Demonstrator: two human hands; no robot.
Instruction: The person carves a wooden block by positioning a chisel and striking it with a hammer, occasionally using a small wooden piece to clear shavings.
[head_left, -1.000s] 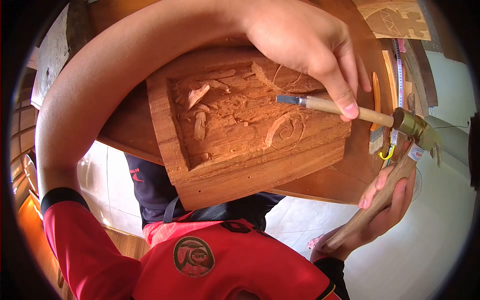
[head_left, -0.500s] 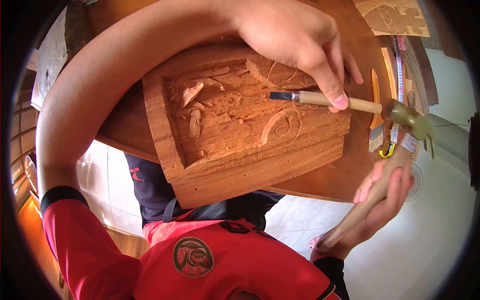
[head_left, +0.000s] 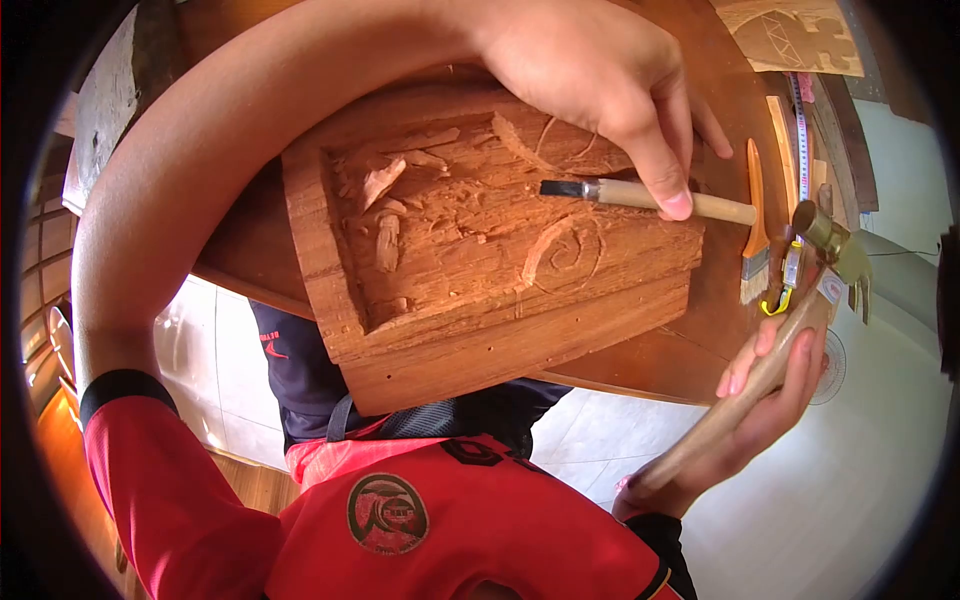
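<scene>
My left hand (head_left: pixel 610 90) pinches the wooden handle of a chisel (head_left: pixel 640 195) above the right part of a carved wooden panel (head_left: pixel 450 240). The chisel's dark blade points left, over the recessed face, near a carved spiral. Loose wood chips (head_left: pixel 388 243) lie in the recess at the left. In my right hand (head_left: pixel 770 390), fingers wrap round the wooden handle of a claw hammer (head_left: pixel 835 245). Its head is just right of the chisel's handle end, with a small gap between them.
Right of the panel lie a flat paintbrush (head_left: pixel 755 220), a measuring tape (head_left: pixel 802 140) and strips of wood (head_left: pixel 783 150) on the brown table (head_left: pixel 650 355). A patterned wooden board (head_left: pixel 795 38) is at the top right. A weathered plank (head_left: pixel 105 100) stands at the upper left.
The hammer head has moved slightly right, away from the end of the chisel's handle. The chisel and my left hand have barely shifted.
</scene>
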